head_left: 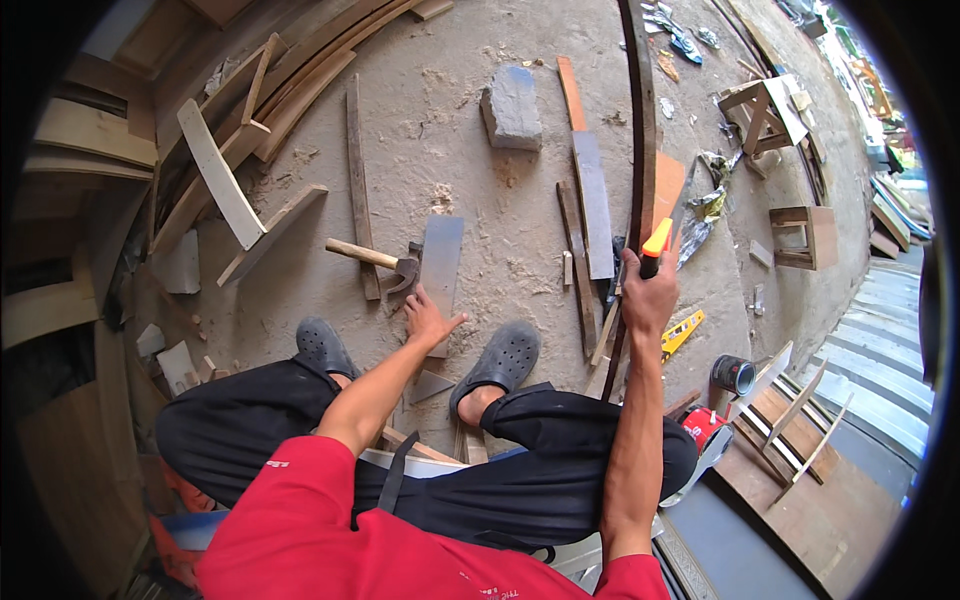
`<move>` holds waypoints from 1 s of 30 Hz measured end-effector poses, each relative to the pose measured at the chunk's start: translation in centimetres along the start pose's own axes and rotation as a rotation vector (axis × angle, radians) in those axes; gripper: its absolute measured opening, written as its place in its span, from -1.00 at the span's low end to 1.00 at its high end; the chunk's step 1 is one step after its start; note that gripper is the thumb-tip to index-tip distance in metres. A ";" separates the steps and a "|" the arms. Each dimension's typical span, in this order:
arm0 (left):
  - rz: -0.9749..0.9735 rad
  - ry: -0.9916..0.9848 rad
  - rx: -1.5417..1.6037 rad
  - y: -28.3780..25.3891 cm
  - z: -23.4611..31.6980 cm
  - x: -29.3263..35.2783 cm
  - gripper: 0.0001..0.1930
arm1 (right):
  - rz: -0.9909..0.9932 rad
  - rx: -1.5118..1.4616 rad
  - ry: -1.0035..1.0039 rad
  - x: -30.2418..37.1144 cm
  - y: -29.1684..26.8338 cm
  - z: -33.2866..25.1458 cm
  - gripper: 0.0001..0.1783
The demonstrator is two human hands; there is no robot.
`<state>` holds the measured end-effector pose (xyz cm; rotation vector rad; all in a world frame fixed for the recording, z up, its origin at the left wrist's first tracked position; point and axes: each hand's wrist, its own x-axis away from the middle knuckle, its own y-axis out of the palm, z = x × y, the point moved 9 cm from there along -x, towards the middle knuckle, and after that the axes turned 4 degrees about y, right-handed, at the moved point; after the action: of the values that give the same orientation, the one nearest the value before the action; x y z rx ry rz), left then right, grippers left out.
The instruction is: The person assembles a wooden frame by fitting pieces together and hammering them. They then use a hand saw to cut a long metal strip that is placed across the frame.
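Note:
My left hand [430, 318] lies with its fingers stretched and thumb apart over the lower part of a flat grey board [443, 262] on the ground. Just beside those fingers is the head of a claw hammer [365, 253], its wooden handle pointing left. My right hand [648, 292] is closed round the black and orange handle of a handsaw [657, 240]. The saw's blade appears to point away, up and to the right. A long dark wooden strip [640, 130] runs right beside this hand; whether the hand touches it, I cannot tell.
A concrete block [512, 108] stands ahead on the dusty ground. Wooden strips [358, 190] and curved planks [300, 100] lie to the left. Rightward are a yellow tool [682, 335], a dark can [733, 375], a red power tool [704, 428] and a small wooden frame [803, 238].

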<state>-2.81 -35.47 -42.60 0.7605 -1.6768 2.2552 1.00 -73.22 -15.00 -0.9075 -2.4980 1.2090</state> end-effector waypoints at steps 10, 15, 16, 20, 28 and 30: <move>0.019 0.137 0.366 -2.1 9.0 0.7 0.14 | 0.056 -0.040 0.000 0.3 -2.6 0.1 -0.62; -0.092 0.380 0.538 -2.4 20.4 4.5 0.14 | 0.121 -0.047 0.012 0.2 -5.4 0.7 -0.61; -0.118 0.433 0.544 -1.5 22.6 5.5 0.15 | 0.125 -0.033 0.039 0.4 -6.1 0.8 -0.61; -0.212 0.979 0.540 2.9 30.5 10.0 0.06 | 0.148 -0.004 0.094 0.8 -7.4 1.7 -0.61; 0.445 0.512 0.612 -2.0 13.2 1.2 -0.55 | 0.091 0.042 0.108 2.3 -5.5 4.2 -0.58; 0.797 0.259 0.348 -5.9 3.7 -1.3 -0.36 | 0.041 0.046 0.063 2.6 -4.0 3.4 -0.58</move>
<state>2.03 -36.94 -37.69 -0.2248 -1.6566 3.0448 -4.24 -75.64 -14.25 -0.9746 -2.4040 1.2254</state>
